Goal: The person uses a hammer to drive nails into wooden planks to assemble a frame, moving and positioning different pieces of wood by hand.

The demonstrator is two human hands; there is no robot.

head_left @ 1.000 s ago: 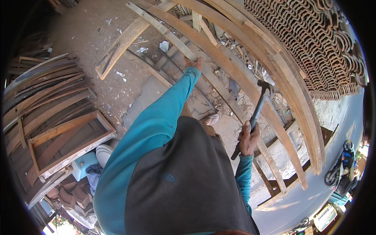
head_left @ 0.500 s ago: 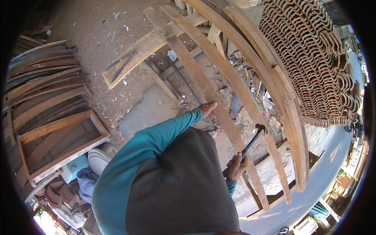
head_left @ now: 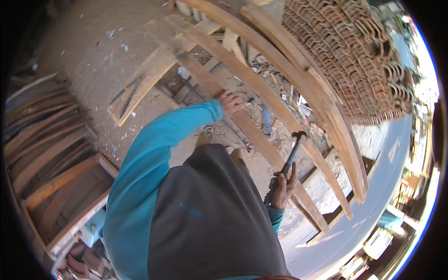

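My left hand lies over a long, slightly curved wooden plank, its fingers extended and somewhat apart. In my right hand, the fingers wrap round the dark handle of a hammer. The hammer's head reaches the edge of a second curved plank, which runs alongside the first; whether it touches the wood I cannot tell. Toward their far ends, both planks lie across a pale wooden board. On that board's left end rests a thin dark tool with two long arms.
Thick curved beams stand on the right, beyond the planks. Behind them rises a tall stack of clay roof tiles. Curved wooden pieces and a wooden frame are piled at the left. Wood scraps litter the ground between the planks.
The whole view has shifted, so the planks and tiles appear farther up and left. My left fingers have spread over the plank. The hammer stays in my right hand, more of its handle showing.
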